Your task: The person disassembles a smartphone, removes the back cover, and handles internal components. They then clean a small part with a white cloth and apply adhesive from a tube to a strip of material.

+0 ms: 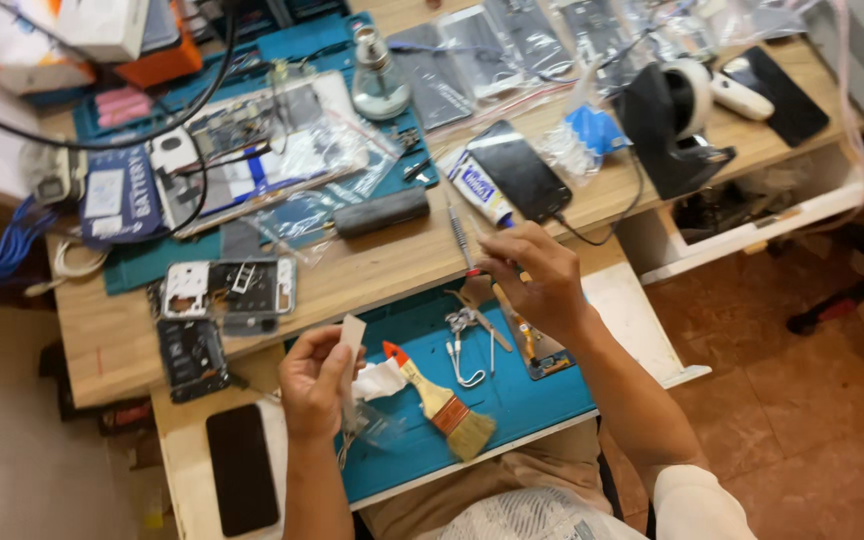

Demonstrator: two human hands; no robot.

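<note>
Head view, looking down on a cluttered wooden workbench (372, 270) with a pulled-out shelf carrying a blue work mat (522, 390). Left hand (314, 385) is raised over the near left part of the mat, fingers curled closed around a small white strip (353, 333) that stands upright between thumb and fingertips; a clear plastic bag (372, 425) hangs below the same hand. Right hand (537, 280) hovers over the far edge of the mat, thumb and forefinger pinched together on a thin tool whose kind cannot be told; remaining fingers loosely bent. On the mat between the hands: a paintbrush (442, 405) with wooden handle and orange tip, lying diagonally, bristles toward the near edge; metal tweezers (467, 345) just beside it; an opened phone body (537, 350) partly under the right wrist. A black phone (242, 468) lies face up on the shelf, left of the mat. On the bench top, left: a disassembled phone frame (232, 290). Farther back: a second dark phone (522, 172), a small tube (479, 188), and a glass bottle (379, 85).
</note>
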